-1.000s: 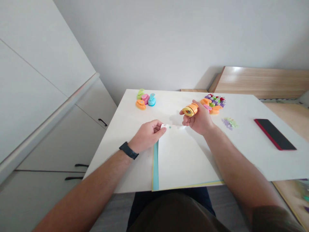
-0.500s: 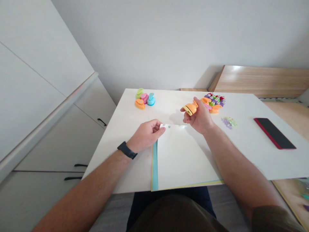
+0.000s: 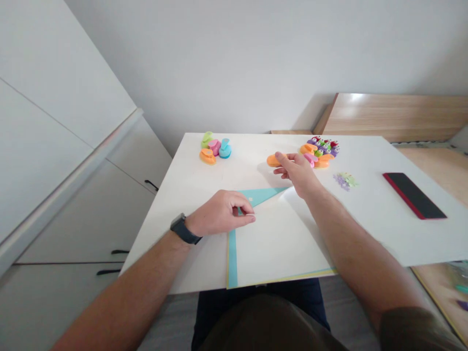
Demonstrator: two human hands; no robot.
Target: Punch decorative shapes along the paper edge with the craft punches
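My left hand (image 3: 228, 210), with a black watch on its wrist, pinches the upper left corner of a white sheet of paper (image 3: 278, 243). That corner is pulled back toward me, so a blue sheet (image 3: 261, 195) shows beneath, with a small pale spot near its upper left. A thin yellow edge (image 3: 227, 273) peeks out under the blue. My right hand (image 3: 294, 170) is closed round an orange craft punch (image 3: 275, 161), held above the table beyond the sheets.
More craft punches (image 3: 214, 146) in green, pink, blue and orange sit at the back left. Orange and pink punches (image 3: 322, 161) stand back right beside several small purple, green and red pieces (image 3: 327, 145). Purple and green paper cutouts (image 3: 345, 180) lie nearby. A black-and-red flat object (image 3: 415, 196) lies right.
My left hand has drawn the white sheet's corner toward me, uncovering the blue sheet. My right hand has turned the punch over and moved it slightly left.
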